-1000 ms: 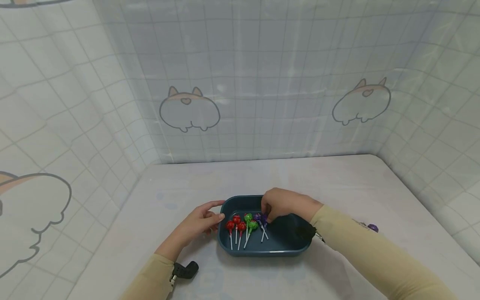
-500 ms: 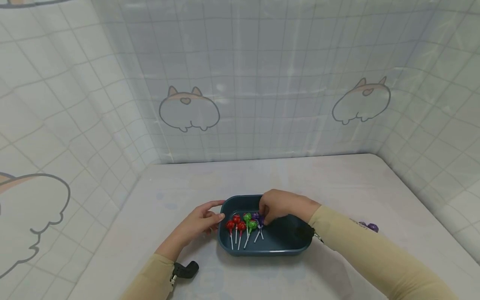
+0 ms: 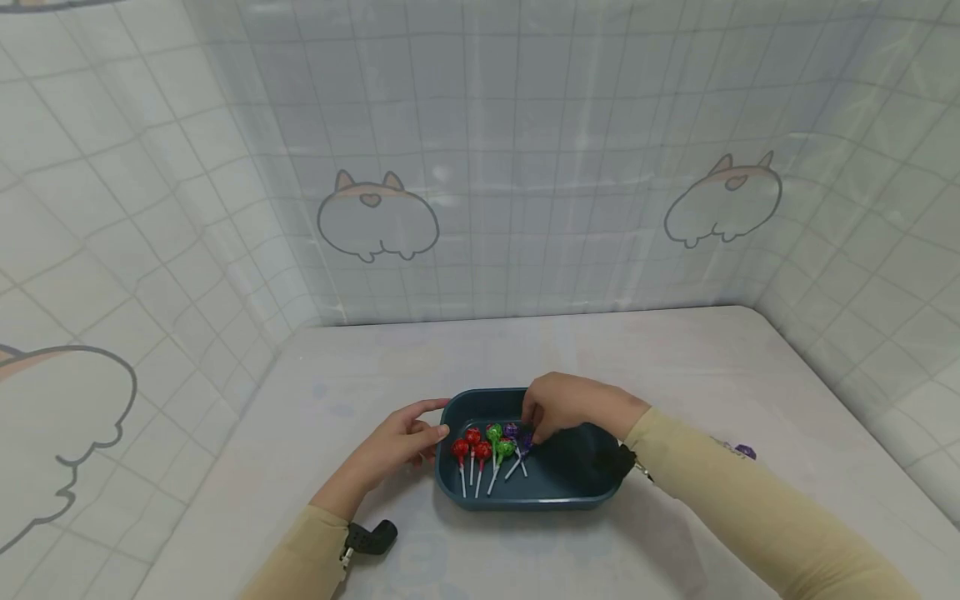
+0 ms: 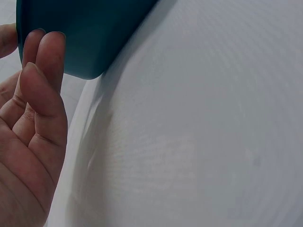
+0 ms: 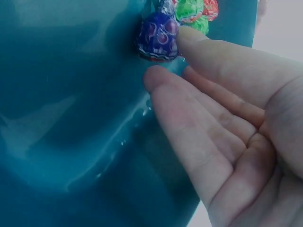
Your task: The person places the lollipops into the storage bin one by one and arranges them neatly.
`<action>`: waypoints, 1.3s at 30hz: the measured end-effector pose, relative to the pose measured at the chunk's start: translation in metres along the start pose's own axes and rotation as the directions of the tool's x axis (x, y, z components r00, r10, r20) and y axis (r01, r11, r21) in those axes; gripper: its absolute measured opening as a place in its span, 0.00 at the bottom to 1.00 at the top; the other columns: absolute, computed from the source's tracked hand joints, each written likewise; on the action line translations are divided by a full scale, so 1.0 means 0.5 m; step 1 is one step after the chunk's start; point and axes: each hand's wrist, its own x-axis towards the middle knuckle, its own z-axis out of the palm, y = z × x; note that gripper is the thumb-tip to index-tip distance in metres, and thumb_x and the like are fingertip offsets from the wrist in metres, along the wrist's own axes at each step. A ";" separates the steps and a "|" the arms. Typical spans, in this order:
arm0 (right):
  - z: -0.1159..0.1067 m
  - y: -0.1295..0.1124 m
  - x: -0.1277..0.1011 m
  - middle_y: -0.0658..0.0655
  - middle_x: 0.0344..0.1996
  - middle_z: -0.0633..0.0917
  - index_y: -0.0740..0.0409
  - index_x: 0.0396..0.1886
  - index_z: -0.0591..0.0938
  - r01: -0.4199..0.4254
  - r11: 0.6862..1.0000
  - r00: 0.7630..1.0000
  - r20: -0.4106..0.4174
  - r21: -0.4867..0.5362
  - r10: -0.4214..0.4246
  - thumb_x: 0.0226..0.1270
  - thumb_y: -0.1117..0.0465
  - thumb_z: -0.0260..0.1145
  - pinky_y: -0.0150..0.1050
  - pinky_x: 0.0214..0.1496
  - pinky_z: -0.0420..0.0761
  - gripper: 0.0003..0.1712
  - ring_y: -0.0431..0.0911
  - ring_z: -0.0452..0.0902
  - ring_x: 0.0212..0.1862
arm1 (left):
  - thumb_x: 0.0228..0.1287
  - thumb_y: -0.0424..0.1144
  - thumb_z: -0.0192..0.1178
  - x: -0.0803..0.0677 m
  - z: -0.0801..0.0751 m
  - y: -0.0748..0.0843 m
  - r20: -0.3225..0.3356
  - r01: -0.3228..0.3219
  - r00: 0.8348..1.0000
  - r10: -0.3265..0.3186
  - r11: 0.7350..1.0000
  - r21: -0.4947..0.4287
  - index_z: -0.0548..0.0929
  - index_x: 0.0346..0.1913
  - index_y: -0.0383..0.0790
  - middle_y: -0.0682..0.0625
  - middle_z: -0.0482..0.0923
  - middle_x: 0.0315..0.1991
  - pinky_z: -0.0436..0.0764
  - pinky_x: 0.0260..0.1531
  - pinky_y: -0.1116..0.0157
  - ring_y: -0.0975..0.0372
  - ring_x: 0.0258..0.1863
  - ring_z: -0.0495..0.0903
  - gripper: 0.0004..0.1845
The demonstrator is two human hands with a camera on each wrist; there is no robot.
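Two hands work at the dark teal tray (image 3: 570,493) in the lower centre of the head view. The left hand (image 3: 401,443) rests straight fingers (image 4: 45,52) against the tray's outer wall. The right hand (image 3: 566,406) reaches inside; only the right wrist view shows its fingers (image 5: 213,52) relaxed and apart, one fingertip touching the purple lollipop (image 5: 157,37). That lollipop, foil-wrapped, lies beside green and red ones on the tray floor.

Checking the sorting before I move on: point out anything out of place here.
One purple lollipop lies alone on the table, right of the right sleeve, outside the teal tray. The red, green and purple ones lie inside the tray. Nothing looks spilled or damaged.
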 end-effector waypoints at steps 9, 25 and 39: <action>-0.015 0.014 -0.017 0.47 0.36 0.87 0.57 0.45 0.87 0.022 1.000 1.000 -0.010 0.014 -0.022 0.57 0.61 0.77 0.40 0.45 0.81 0.15 0.40 0.82 0.40 | 0.68 0.50 0.63 0.004 0.000 -0.009 -0.002 0.005 1.000 -0.005 1.000 -0.001 0.69 0.71 0.49 0.44 0.83 0.32 0.77 0.25 0.57 0.50 0.30 0.81 0.31; -0.059 0.087 -0.100 0.55 0.50 0.85 0.56 0.56 0.83 0.129 0.964 0.984 -0.147 0.233 -0.097 0.63 0.58 0.73 0.39 0.47 0.81 0.22 0.43 0.83 0.49 | 0.68 0.50 0.64 0.004 -0.002 -0.010 -0.005 0.007 1.000 -0.007 1.000 0.003 0.70 0.71 0.50 0.45 0.83 0.31 0.77 0.25 0.58 0.51 0.30 0.80 0.31; -0.055 0.168 -0.187 0.50 0.50 0.84 0.48 0.57 0.83 0.115 0.945 0.960 -0.279 0.307 -0.026 0.64 0.51 0.72 0.43 0.51 0.80 0.22 0.44 0.82 0.51 | 0.68 0.49 0.64 0.004 -0.001 -0.009 -0.011 0.012 1.000 -0.012 1.000 -0.006 0.70 0.71 0.49 0.45 0.83 0.31 0.77 0.25 0.57 0.50 0.30 0.80 0.30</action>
